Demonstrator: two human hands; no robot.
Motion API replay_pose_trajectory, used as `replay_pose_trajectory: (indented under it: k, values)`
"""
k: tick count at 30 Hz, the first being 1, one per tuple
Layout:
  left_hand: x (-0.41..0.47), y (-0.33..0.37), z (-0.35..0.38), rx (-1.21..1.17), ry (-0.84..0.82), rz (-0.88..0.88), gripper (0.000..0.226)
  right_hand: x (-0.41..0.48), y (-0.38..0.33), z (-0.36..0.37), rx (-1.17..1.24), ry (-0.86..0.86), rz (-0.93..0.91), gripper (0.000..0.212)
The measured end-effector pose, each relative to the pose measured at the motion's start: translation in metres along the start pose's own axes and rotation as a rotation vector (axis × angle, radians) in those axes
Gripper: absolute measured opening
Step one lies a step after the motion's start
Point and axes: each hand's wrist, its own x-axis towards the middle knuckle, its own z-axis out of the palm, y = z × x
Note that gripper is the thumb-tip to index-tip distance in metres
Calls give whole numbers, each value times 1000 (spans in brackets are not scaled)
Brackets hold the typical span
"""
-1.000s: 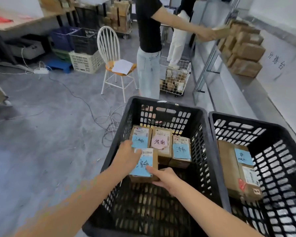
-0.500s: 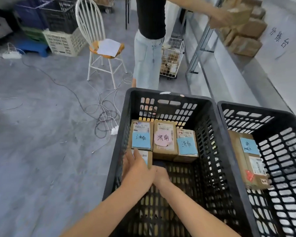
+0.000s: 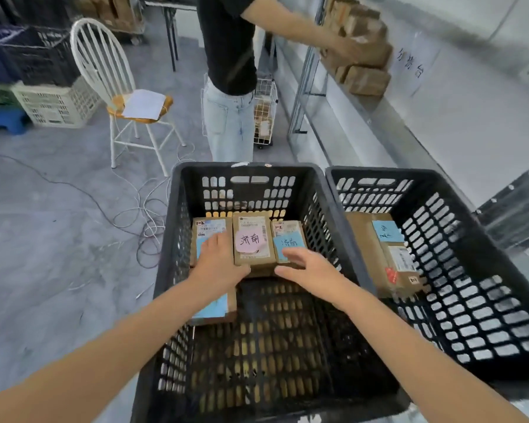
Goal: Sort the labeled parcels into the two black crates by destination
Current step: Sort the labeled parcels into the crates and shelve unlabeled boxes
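The left hand (image 3: 219,262) lies flat, fingers straight, on the leftmost small brown cardboard parcel (image 3: 209,228) of three, rowed against the far wall of the left black slotted plastic crate (image 3: 242,167). The right hand (image 3: 310,268), fingers spread and relaxed, is at the near end of the rightmost blue-labelled parcel (image 3: 287,236); whether it touches is hard to tell. Between them sits the pink-labelled parcel (image 3: 251,239). A fourth blue-labelled parcel (image 3: 216,311) lies nearer, partly under the left forearm. The right black crate (image 3: 471,239), just beside, holds a longer brown parcel (image 3: 367,245).

The step looks like squaring up the sorted row. Next, probably, both hands lift clear to fetch another parcel and read its label.
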Motion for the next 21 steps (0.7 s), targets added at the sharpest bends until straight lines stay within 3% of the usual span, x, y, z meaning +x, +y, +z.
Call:
replay_pose_trajectory:
  k: [4,7,15,21]
  values:
    - [-13,67,-5,-42,9,191,81,-74,17,-66,15,267,-110,52]
    - [-44,137,13,-41,-41,428,77,-147,50,-108,2,479,-112,53]
    - [-202,296,109,46,-240,1057,71,-378,157,-165,-51,916,32,51]
    - [-313,394,172,0,-419,1284,70,-538,220,-159,-131,1189,211,62]
